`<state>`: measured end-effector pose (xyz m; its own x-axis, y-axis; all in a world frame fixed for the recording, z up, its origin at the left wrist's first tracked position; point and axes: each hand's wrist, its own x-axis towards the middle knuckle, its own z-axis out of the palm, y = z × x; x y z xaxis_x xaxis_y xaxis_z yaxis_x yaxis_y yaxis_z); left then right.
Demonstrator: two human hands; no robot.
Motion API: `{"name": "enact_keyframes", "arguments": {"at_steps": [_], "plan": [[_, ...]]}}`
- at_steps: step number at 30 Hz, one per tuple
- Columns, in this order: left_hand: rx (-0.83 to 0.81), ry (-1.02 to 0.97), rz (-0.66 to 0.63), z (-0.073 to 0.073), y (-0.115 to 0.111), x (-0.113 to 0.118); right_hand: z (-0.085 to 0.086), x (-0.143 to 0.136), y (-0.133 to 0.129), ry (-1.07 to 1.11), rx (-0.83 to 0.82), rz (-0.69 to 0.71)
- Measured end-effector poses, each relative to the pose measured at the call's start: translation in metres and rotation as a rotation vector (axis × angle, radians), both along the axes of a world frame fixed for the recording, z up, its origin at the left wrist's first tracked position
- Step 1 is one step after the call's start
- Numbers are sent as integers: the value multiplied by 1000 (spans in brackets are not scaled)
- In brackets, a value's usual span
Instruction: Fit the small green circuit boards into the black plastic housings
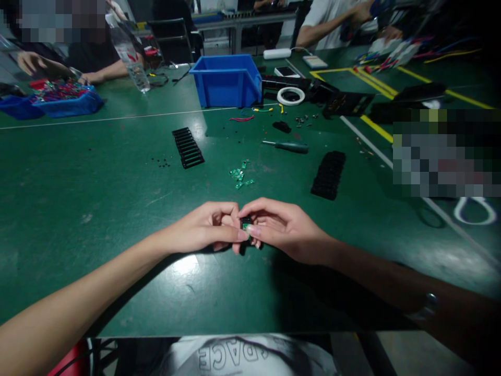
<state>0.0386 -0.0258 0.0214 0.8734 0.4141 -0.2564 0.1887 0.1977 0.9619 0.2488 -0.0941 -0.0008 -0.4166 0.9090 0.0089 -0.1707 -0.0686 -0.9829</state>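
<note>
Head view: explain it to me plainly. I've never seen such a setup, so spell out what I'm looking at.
There's no machine: each grip is the bare hand of a person whose head-worn camera took this picture, looking forward and down. The left grip and right grip meet near the middle, holding a small black part and a green piece. Beyond them on the table lie green bits, a slotted black strip, a black stack and a screwdriver; farther back stand a blue bin and a bottle. Other people's arms show across from the wearer.
</note>
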Motion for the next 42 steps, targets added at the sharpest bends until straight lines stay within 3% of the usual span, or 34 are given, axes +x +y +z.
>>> {"name": "enact_keyframes", "arguments": {"at_steps": [24,37,42], "plan": [[9,-33,75,-4,-5,1,2,-5,-1,25,20,-32],[20,-55,79,-6,-4,3,3,-6,-1,-116,98,-76],[24,-56,84,-6,-4,3,3,-9,-4,-243,172,-155]]}}
